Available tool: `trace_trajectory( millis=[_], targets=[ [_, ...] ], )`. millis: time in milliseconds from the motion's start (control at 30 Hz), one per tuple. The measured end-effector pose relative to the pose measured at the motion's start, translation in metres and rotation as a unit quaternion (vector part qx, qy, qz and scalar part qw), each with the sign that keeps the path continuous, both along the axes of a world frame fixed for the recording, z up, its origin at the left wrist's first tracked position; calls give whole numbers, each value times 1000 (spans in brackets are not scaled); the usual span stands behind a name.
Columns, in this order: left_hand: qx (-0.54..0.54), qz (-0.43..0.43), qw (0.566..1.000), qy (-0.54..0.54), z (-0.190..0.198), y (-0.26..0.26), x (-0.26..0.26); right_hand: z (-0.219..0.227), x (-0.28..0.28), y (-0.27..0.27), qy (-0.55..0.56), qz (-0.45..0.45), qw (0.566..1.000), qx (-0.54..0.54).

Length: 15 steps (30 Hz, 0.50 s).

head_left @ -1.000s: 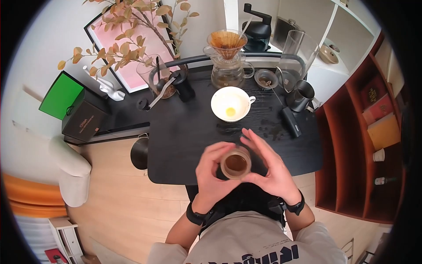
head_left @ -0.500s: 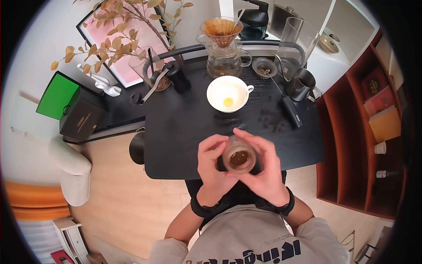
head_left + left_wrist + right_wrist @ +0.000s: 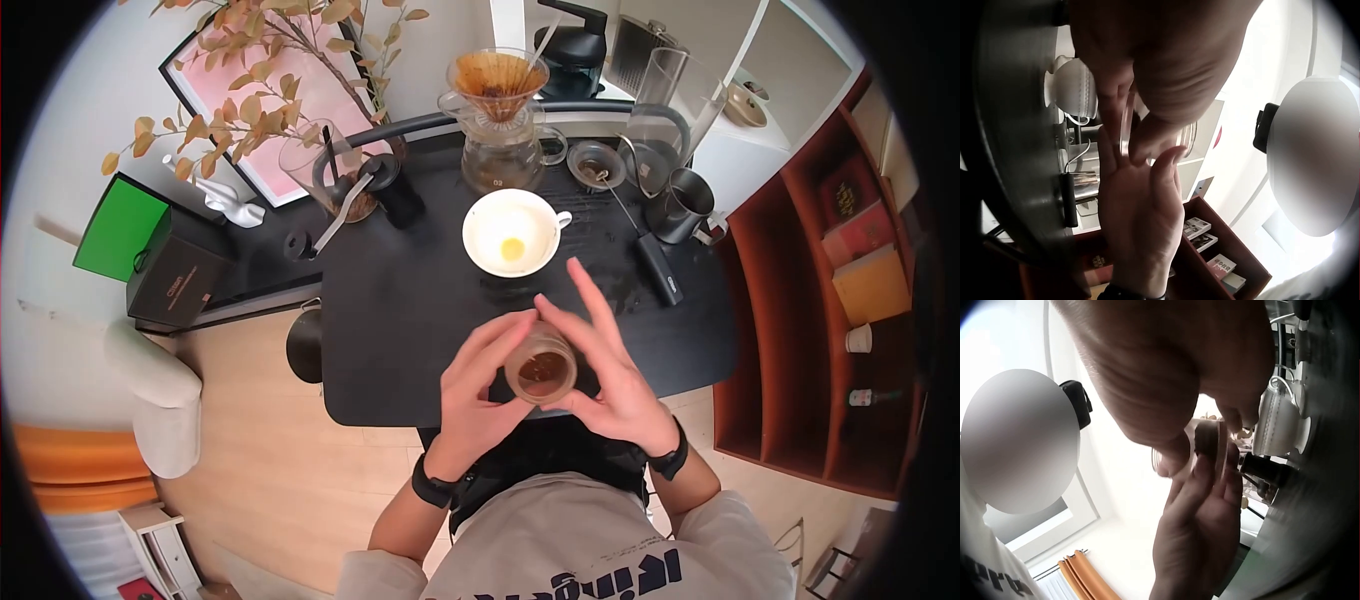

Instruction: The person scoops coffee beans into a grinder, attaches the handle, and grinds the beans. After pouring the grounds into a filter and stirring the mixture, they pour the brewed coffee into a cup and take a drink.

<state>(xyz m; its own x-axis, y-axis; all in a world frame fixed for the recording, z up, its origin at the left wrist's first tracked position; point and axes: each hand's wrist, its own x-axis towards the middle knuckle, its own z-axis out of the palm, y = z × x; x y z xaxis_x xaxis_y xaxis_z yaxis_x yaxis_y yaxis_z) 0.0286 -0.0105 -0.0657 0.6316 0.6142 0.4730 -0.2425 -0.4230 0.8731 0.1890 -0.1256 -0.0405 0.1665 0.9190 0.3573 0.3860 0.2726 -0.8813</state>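
Around the black table (image 3: 400,310), a white wall (image 3: 70,275) stands at nine o'clock, wooden floor (image 3: 280,440) and orange curtain (image 3: 90,470) at eight, reddish-brown bookcase (image 3: 785,345) at three.

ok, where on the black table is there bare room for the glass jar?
Biggest: front left of the black table, between left hand and left edge, in front of the hand grinder. Smaller: front right, between right hand and right edge, in front of the black-handled whisk. Crowded: the rear, with coffee server and steel pitcher.
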Motion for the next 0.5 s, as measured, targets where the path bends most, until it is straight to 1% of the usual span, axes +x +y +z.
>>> trace_trajectory(
  millis=[33,67,100,133,200,233,267,300,367,400,433,500],
  targets=[
    [1,1,1000,-3,-2,-2,2,1,-2,2,21,-53,998,-2],
    [19,62,998,-3,-1,-4,3,3,-2,3,3,-79,997,20],
    [38,125,991,-4,-1,-5,7,6,-2,5,-1,-76,997,24],
    [57,138,988,-38,-6,-5,14,8,-3,8,-22,-70,997,31],
    [43,131,989,-54,-18,-6,26,11,-7,13,-46,-62,996,40],
    [28,120,990,-65,-22,-6,30,11,-9,16,-25,-80,996,35],
    [44,122,991,-45,-17,-4,34,11,-8,19,-3,-99,995,29],
    [42,122,991,-45,-12,-2,34,15,-5,21,-3,-99,995,28],
    [29,58,998,-8,2,4,28,23,5,23,-48,-95,994,23],
    [26,61,998,-13,3,6,24,27,10,22,-49,-95,994,20],
    [23,62,998,-14,7,8,21,29,14,21,-52,-57,996,33],
    [106,78,991,-19,14,13,16,34,22,21,-66,25,997,44]
  ],
)
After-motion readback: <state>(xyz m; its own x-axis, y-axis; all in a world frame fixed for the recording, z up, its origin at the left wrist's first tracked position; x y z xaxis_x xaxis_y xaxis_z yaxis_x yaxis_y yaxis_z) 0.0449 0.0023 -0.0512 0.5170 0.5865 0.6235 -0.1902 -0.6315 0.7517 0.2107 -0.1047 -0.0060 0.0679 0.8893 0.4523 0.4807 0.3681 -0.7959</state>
